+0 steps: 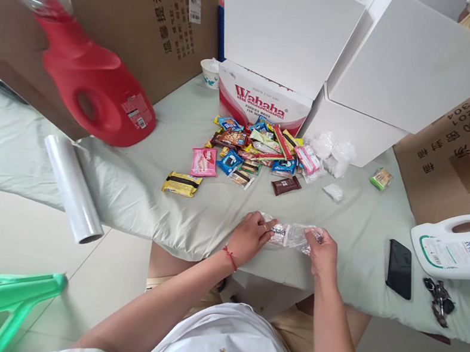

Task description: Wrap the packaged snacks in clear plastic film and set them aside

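At the front edge of the table, both my hands are on a strip of crinkled clear plastic film [297, 235]. A small packet with dark print [279, 232] shows at its left end, partly under my fingers, and its kind is hard to make out. My left hand [249, 236] closes on that left end, fingertips pressed over the packet. The right end is pinched between thumb and fingers of my right hand [322, 252]. Beyond them lie a brown snack packet [286, 185], a small crumpled clear wad [333, 191] and a pile of wrapped snacks [253, 146].
A white Wahaha carton [262, 99] stands behind the pile. On the left are a red detergent jug [100, 85], a roll of plastic film [73, 190] over the table edge and a green stool [5, 293]. Rightward lie a phone [399, 269], keys [438, 300] and a white jug [468, 247].
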`<action>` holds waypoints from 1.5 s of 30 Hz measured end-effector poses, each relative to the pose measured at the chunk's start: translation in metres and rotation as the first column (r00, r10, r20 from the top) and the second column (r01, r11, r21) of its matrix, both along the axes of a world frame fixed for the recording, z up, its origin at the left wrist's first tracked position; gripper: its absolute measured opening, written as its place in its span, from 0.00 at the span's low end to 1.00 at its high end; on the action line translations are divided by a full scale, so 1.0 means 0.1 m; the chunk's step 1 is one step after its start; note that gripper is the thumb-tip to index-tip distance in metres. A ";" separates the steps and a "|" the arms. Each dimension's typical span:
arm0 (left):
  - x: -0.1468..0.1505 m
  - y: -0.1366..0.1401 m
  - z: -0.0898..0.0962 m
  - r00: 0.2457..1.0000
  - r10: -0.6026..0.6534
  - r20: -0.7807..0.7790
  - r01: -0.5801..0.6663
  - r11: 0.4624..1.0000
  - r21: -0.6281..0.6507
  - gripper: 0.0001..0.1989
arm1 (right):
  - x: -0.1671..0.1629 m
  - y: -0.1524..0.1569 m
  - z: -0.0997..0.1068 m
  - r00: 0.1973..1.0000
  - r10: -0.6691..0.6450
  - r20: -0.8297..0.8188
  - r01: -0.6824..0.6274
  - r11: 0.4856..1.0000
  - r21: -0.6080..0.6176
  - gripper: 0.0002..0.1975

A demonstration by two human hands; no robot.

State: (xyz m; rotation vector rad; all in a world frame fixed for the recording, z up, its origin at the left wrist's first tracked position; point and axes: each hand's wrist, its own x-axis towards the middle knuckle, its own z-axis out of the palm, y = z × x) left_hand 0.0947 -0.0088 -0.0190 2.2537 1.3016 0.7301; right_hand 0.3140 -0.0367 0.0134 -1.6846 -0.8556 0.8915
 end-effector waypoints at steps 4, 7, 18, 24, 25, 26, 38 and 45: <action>0.01 -0.01 0.05 1.000 0.006 -0.022 -0.007 1.000 -0.007 0.19 | -0.35 0.14 0.09 0.998 -0.010 0.070 0.006 0.998 0.063 0.18; 0.02 -0.02 0.07 0.999 0.015 -0.029 -0.015 1.000 -0.016 0.15 | -0.66 0.18 0.13 0.970 0.136 0.200 -0.142 0.990 0.019 0.15; -0.11 0.02 -0.02 0.950 0.050 0.308 0.017 0.977 -0.211 0.42 | -0.96 -0.10 0.10 0.631 0.452 0.631 -0.586 0.810 0.006 0.22; -0.33 0.11 -0.02 0.726 0.160 0.668 0.189 0.888 -0.419 0.45 | -0.88 -0.22 0.02 0.496 0.485 0.720 -0.643 0.763 -0.072 0.24; -0.36 0.10 0.02 0.674 0.213 0.707 0.161 0.892 -0.422 0.42 | -0.89 -0.23 0.01 0.459 0.491 0.741 -0.637 0.763 -0.111 0.24; -0.37 0.09 0.07 0.642 0.237 0.729 0.129 0.904 -0.408 0.37 | -0.90 -0.25 0.01 0.426 0.495 0.757 -0.628 0.764 -0.146 0.25; -0.21 0.34 0.23 0.923 -0.184 0.338 0.254 0.951 -0.178 0.15 | -0.88 -0.36 0.07 0.278 0.602 0.749 -0.673 0.678 -0.295 0.32; -0.18 0.44 0.08 0.968 -0.061 0.245 0.108 0.977 -0.184 0.11 | -0.94 -0.52 0.00 0.157 0.584 0.796 -0.673 0.653 -0.347 0.31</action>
